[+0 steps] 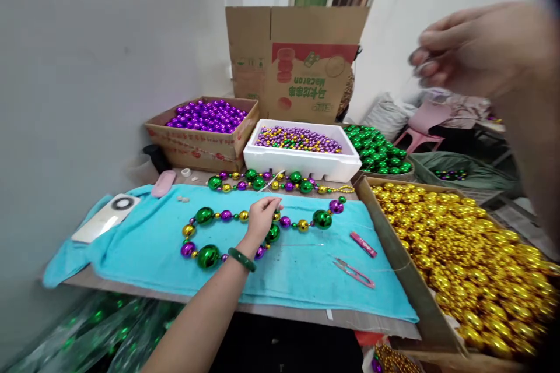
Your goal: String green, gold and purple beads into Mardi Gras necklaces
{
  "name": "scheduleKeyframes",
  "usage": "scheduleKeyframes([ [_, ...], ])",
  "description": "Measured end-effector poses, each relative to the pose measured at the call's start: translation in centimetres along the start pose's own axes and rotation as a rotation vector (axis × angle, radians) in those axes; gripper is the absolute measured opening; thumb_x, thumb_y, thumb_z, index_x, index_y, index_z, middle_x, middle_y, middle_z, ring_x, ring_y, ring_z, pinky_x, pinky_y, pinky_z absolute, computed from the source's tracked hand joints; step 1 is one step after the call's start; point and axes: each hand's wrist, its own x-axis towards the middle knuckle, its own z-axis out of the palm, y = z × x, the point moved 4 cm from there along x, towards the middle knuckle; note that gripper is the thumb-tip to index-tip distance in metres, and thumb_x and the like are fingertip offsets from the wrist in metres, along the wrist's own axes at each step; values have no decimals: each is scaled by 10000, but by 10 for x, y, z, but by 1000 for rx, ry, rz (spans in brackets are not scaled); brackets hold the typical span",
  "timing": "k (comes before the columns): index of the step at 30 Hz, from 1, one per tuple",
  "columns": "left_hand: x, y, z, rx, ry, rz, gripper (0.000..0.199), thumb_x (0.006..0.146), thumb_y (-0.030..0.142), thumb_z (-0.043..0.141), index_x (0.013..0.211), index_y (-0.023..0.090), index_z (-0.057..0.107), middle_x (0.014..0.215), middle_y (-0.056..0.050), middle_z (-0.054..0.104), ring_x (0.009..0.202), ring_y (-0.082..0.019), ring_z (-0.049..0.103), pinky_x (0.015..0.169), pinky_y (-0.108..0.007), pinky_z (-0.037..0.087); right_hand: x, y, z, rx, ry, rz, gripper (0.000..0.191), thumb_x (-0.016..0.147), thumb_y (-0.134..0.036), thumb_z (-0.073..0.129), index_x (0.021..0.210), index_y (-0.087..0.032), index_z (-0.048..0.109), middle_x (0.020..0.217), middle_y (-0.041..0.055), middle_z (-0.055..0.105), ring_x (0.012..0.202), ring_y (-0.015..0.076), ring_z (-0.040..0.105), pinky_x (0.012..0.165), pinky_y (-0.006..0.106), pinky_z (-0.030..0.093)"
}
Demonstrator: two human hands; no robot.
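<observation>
A string of shiny green, purple and gold beads (206, 215) lies in a loop on a turquoise towel (144, 250). Over its middle is my left hand (261, 217), thumb and fingers pinched together; what is between them is too small to make out. A green bangle (242, 259) circles that wrist. My right hand (470, 49) is raised high at the upper right, blurred, its fingers closed in a pinch on something I cannot make out. A long thin needle-like rod (301, 245) lies on the towel, near pink-handled thread snips (355, 273) and a small red packet (363, 244).
Behind the towel lies a second bead strand (251, 175). Around it stand a carton of purple beads (196, 148), a white foam box (301, 163) of small mixed beads, green beads (376, 148) and a carton of gold beads (389, 250). A phone (105, 220) lies left.
</observation>
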Motion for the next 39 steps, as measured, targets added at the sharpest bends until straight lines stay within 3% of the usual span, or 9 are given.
scheduleKeyframes([
  [3,-3,23,8,-53,-38,33,272,763,383,570,810,146,695,668,-44,683,680,-172,632,662,-281,482,-11,-10,10,-46,-2,119,276,880,-19,414,662,-181,466,469,-35,506,353,34,388,345,144,268],
  [8,-12,58,21,-23,-35,241,138,735,280,611,725,188,713,853,-56,708,871,-188,629,834,-316,461,-25,-29,39,-19,-61,60,258,899,-66,421,674,-173,489,509,-57,534,409,18,433,377,144,295],
  [14,-22,54,41,-306,-139,-116,197,709,318,623,776,143,683,723,-50,678,621,-152,639,510,-230,452,-38,-44,67,71,-185,-62,196,879,-64,423,713,-139,495,525,-22,533,400,44,438,348,140,321],
  [20,-32,62,38,-332,-145,-107,194,689,303,643,761,133,702,740,-57,686,601,-127,630,491,-195,429,-50,-47,89,102,-192,-117,162,862,-66,441,722,-136,481,582,3,529,441,85,496,357,185,413],
  [28,-51,79,31,-271,-263,-108,218,715,332,631,760,133,705,776,-81,697,603,-128,614,454,-195,407,-50,-36,115,137,-177,-97,163,863,-76,432,715,-140,451,590,2,519,452,79,477,359,180,418],
  [35,-56,68,22,-300,-328,-208,240,687,331,677,797,121,714,750,-84,688,605,-126,596,466,-200,411,-47,-7,120,184,-159,3,181,882,-87,394,721,-161,431,580,-22,508,438,68,463,381,185,436],
  [39,-54,61,29,-275,-319,-222,223,683,315,672,780,121,723,721,-80,688,571,-116,574,468,-209,415,-49,14,117,239,-162,105,237,894,-73,357,688,-179,405,569,-35,490,434,54,446,408,169,409],
])
